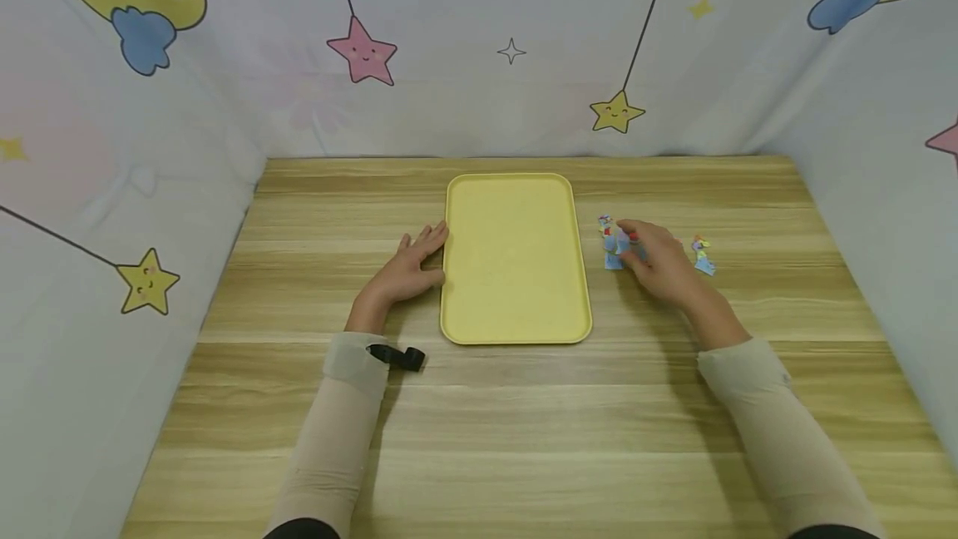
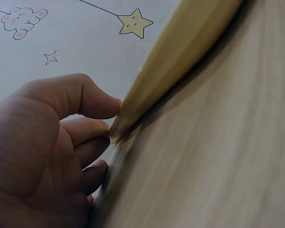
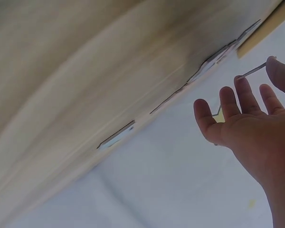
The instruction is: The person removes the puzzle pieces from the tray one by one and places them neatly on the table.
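A yellow rectangular tray (image 1: 512, 260) lies flat on the wooden table. My left hand (image 1: 407, 267) rests at its left side, thumb and fingers touching the rim; the left wrist view shows those fingertips against the tray's edge (image 2: 180, 52). To the right of the tray, my right hand (image 1: 656, 263) pinches a thin, flat piece (image 3: 252, 71) between thumb and fingertip, raised off the table. Its print is mostly hidden. Just left of that hand lie small colourful printed flat pieces (image 1: 613, 263), partly covered. Another printed piece (image 1: 703, 256) lies to the hand's right.
The wood-grain table (image 1: 524, 439) stretches forward to a white cloth backdrop (image 1: 449, 106) printed with stars and moons. Similar cloth walls (image 1: 883, 148) stand at both sides. A small black device (image 1: 400, 357) is strapped at my left cuff.
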A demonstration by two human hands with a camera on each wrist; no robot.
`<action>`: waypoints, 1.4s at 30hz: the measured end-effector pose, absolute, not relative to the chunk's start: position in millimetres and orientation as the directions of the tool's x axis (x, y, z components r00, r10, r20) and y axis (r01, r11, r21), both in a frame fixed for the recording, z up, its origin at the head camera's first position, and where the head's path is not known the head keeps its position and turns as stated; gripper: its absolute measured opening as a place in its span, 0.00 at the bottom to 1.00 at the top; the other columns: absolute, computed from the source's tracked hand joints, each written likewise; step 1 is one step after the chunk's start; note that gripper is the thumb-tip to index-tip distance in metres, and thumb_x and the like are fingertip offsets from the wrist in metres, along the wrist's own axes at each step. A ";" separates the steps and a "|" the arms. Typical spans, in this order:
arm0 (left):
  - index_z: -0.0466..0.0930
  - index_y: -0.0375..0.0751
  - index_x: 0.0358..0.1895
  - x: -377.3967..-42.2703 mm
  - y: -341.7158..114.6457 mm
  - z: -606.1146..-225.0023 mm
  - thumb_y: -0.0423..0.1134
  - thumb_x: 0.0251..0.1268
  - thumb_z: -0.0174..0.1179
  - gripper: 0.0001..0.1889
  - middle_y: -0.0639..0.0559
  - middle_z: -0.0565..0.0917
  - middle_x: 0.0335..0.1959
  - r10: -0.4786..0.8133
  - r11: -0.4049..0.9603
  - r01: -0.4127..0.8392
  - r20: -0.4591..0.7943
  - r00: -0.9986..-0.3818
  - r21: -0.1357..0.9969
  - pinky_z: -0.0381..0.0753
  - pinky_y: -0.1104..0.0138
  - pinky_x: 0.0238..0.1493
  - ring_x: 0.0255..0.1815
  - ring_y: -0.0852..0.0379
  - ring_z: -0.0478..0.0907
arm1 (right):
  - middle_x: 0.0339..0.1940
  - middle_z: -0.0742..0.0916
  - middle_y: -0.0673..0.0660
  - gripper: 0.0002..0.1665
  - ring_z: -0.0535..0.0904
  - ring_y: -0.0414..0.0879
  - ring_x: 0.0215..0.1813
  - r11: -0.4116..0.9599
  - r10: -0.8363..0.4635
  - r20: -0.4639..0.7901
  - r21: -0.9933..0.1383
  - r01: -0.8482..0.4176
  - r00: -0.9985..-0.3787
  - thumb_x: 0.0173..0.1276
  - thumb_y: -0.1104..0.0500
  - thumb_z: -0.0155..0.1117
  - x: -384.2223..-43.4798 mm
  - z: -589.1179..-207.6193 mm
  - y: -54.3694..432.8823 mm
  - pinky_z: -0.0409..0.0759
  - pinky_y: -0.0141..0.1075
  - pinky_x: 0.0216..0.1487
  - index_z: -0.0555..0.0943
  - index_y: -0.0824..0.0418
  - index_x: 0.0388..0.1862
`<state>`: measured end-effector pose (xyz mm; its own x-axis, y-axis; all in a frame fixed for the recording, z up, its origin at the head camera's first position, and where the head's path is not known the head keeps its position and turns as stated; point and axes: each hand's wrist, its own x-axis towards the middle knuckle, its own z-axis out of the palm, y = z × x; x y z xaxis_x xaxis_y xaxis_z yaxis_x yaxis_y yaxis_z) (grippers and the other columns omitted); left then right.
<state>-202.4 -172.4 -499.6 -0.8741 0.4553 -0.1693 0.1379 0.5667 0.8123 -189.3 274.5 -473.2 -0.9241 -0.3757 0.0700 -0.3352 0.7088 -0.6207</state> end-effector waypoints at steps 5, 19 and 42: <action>0.50 0.41 0.86 -203.1 -172.1 -500.8 0.35 0.66 0.58 0.45 0.54 0.47 0.88 0.450 0.570 0.132 -0.174 -0.876 0.811 0.21 0.58 0.83 0.88 0.53 0.36 | 0.70 0.76 0.76 0.31 0.69 0.74 0.72 0.720 -0.359 0.050 -0.621 -0.311 -0.932 0.77 0.69 0.61 -185.5 -472.9 285.2 0.63 0.69 0.74 0.67 0.73 0.76; 0.46 0.45 0.87 -198.7 -180.6 -503.6 0.37 0.69 0.60 0.46 0.57 0.43 0.89 0.470 0.565 0.088 -0.232 -0.852 0.820 0.16 0.54 0.82 0.88 0.53 0.29 | 0.68 0.76 0.79 0.32 0.64 0.78 0.74 0.767 -0.313 0.035 -0.580 -0.274 -0.949 0.77 0.71 0.60 -167.1 -483.8 315.6 0.54 0.71 0.78 0.65 0.74 0.76; 0.47 0.42 0.87 -203.5 -175.7 -501.7 0.37 0.67 0.59 0.46 0.54 0.46 0.88 0.484 0.560 0.135 -0.191 -0.854 0.817 0.17 0.56 0.82 0.88 0.53 0.32 | 0.72 0.74 0.77 0.34 0.61 0.80 0.74 0.834 -0.296 -0.021 -0.493 -0.248 -0.955 0.76 0.68 0.63 -157.6 -480.1 328.8 0.57 0.79 0.69 0.66 0.71 0.78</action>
